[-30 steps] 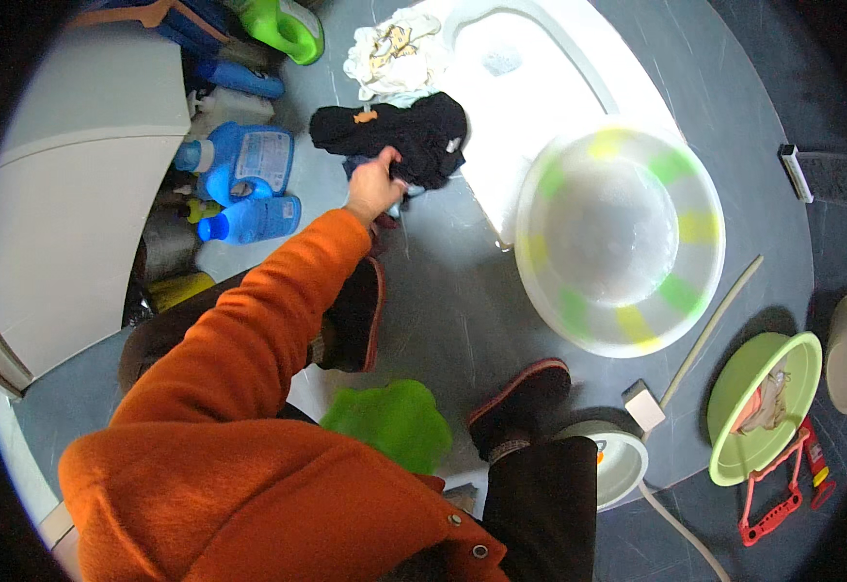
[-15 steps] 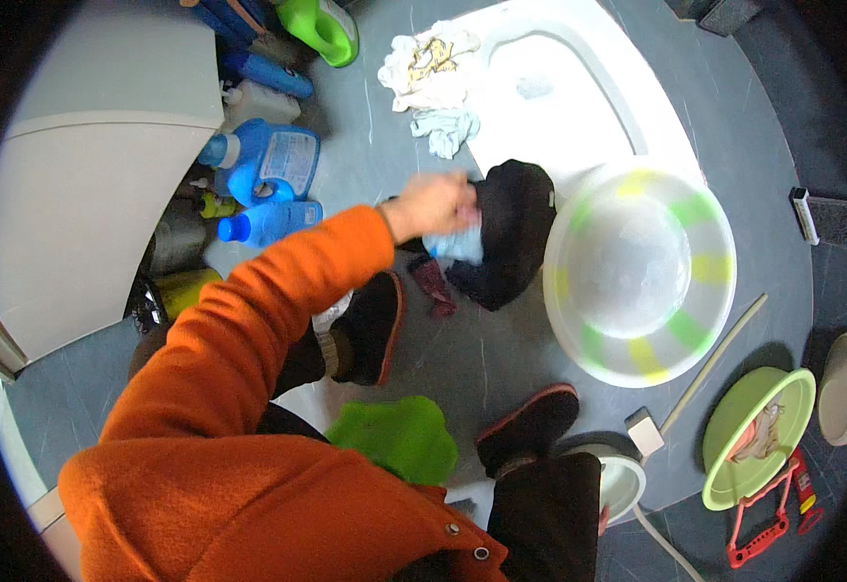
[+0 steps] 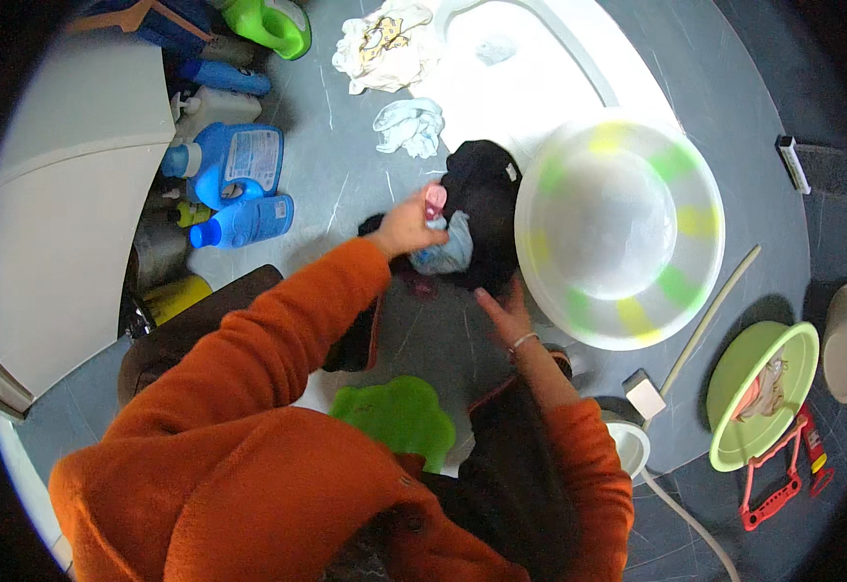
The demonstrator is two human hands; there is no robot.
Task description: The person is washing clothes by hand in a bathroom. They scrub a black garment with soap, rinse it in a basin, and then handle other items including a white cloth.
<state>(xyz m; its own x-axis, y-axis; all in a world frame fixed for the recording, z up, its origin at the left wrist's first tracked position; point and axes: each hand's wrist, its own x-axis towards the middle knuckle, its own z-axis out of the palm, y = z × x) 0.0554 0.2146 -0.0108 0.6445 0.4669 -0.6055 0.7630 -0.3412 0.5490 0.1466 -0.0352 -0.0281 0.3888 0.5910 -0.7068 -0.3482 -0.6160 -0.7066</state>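
Note:
My left hand point(image 3: 410, 227) is closed at a crumpled light blue cloth point(image 3: 447, 248), which lies against a black garment point(image 3: 487, 199) on the grey tiled floor. Some of its grip is covered by the fingers. My right hand point(image 3: 509, 318) reaches up at the garment's near edge, thumb and fingers apart, holding nothing visible. Just below the blue cloth a dark red cloth point(image 3: 421, 285) shows in part. Farther off, a second light blue cloth point(image 3: 411, 127) and a white printed garment point(image 3: 384, 47) lie beside the white squat toilet point(image 3: 578, 48).
A large white basin with green and yellow patches point(image 3: 540, 291) stands right of the black garment. Blue bottles point(image 3: 254, 221) line the left cabinet point(image 3: 74, 233). Near my feet is a green stool point(image 3: 394, 417). A light green basin point(image 3: 724, 407) holds clothes at the right.
My right hand has come up from beside the small white tub to the black garment. My left hand stays by the light blue cloth. The whole view has shifted somewhat.

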